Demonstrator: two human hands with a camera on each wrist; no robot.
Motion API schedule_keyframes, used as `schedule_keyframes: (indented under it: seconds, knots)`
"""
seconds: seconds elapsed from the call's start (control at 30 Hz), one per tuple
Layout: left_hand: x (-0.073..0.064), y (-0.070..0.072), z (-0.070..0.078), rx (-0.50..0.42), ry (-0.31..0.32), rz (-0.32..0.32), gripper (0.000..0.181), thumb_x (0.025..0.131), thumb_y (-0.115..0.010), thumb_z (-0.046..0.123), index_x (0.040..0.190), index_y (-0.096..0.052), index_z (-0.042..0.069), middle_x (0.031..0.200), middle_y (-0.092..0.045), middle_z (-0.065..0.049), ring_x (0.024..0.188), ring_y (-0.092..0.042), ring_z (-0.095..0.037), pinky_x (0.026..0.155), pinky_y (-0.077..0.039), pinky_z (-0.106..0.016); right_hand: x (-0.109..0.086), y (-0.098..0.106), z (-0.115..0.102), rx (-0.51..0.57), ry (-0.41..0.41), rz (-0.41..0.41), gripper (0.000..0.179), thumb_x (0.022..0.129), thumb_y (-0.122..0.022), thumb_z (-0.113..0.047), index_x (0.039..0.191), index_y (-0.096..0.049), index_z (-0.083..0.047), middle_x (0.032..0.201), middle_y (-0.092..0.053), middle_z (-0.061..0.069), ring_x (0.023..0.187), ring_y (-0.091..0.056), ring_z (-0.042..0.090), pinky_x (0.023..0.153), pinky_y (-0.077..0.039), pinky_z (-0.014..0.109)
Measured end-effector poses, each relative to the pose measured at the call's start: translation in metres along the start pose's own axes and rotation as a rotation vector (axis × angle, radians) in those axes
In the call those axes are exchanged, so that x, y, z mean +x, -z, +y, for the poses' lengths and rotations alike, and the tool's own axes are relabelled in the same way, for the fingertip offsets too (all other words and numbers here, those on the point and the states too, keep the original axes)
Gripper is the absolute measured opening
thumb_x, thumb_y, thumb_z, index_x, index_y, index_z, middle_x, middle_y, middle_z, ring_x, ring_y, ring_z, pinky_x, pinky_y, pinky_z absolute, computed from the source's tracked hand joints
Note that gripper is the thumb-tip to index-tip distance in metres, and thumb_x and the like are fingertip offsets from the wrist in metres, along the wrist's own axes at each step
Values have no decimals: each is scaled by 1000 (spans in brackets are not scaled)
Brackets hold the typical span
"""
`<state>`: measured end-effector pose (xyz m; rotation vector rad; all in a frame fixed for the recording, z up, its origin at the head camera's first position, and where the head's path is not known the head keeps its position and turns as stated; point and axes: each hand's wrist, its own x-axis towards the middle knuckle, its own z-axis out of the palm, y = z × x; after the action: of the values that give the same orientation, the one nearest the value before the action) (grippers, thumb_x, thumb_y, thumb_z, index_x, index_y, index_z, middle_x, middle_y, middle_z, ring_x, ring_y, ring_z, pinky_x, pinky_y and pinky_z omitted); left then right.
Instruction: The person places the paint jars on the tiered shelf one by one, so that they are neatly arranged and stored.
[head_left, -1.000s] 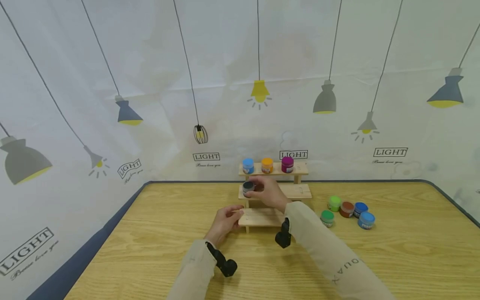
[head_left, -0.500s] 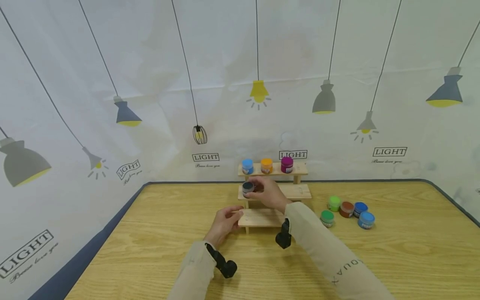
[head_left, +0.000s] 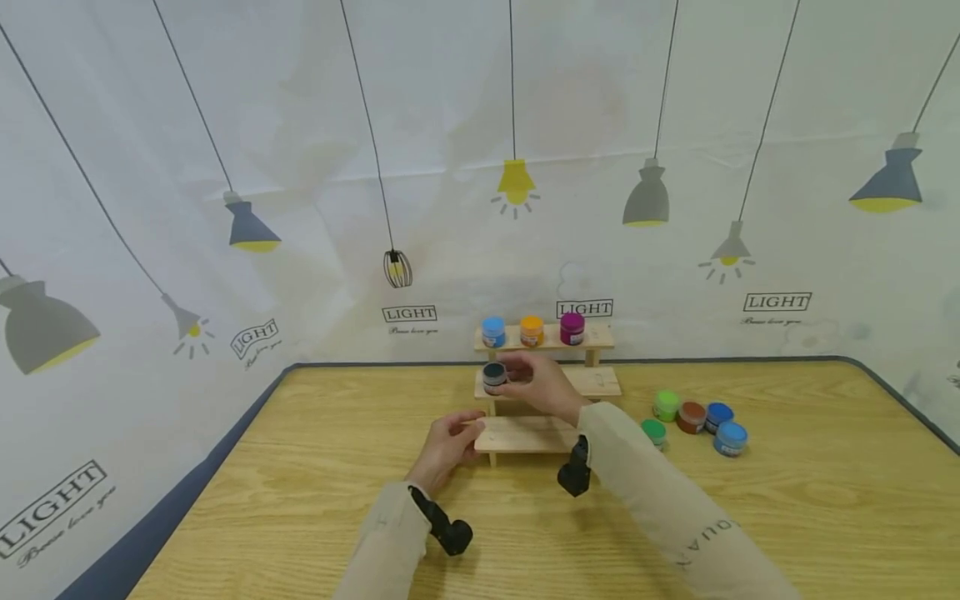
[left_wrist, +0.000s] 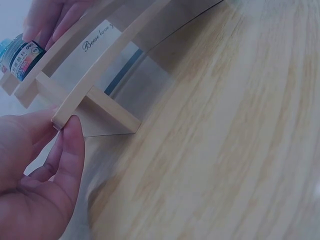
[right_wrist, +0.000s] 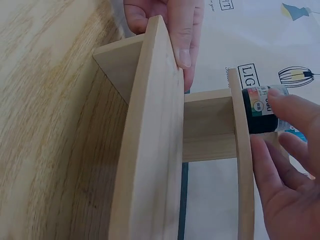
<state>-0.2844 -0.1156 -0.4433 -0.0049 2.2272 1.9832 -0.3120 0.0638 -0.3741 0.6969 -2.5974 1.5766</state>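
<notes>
A three-step wooden stand (head_left: pixel 536 434) stands at the back of the table. On the left part of its middle step is a dark paint jar (head_left: pixel 494 377), upright and labelled, with a clear lid. My right hand (head_left: pixel 542 385) holds this jar between thumb and fingers; in the right wrist view the base of the jar (right_wrist: pixel 261 112) is right at the step. With thumb and fingers my left hand (head_left: pixel 447 448) pinches the left end of the lowest step, as the left wrist view shows at close range.
On the top step are a light blue jar (head_left: pixel 493 332), an orange jar (head_left: pixel 532 331) and a magenta jar (head_left: pixel 572 328). Right of the stand, several more jars cluster on the table, among them a brown jar (head_left: pixel 692 417). A printed curtain (head_left: pixel 450 208) hangs behind.
My right wrist has shifted slightly to the right, while its fingers stay at the dark jar. The left hand keeps its grip on the stand.
</notes>
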Motion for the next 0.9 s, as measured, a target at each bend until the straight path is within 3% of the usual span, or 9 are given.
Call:
schedule_keyframes:
  seconds: [0.3,0.63,0.9]
  knots:
    - [0,-1,1,4,-4,-5,31,89,-55,17,116,-58,3,91,-59,-9,65,-55,-10,55,-47,-24,-11,11,0,-29,-25,23,42,81,-65,-10,120,-52,1,110,-57,17,96,-56,28,79,-47,34]
    - [0,-3,0,-5,-24,-2,30,88,-56,15,115,-57,0,90,-60,-10,65,-56,-10,53,-46,-23,-32,29,6,-36,49,-1,34,82,-63,-10,113,-55,2,103,-59,19,89,-59,26,75,-48,33]
    - [-1,-1,0,-2,-21,6,31,88,-56,15,116,-57,0,94,-60,-11,69,-56,-11,56,-48,-24,-60,49,16,-38,122,-14,36,82,-63,-10,112,-54,7,98,-60,18,87,-59,24,74,-48,31]
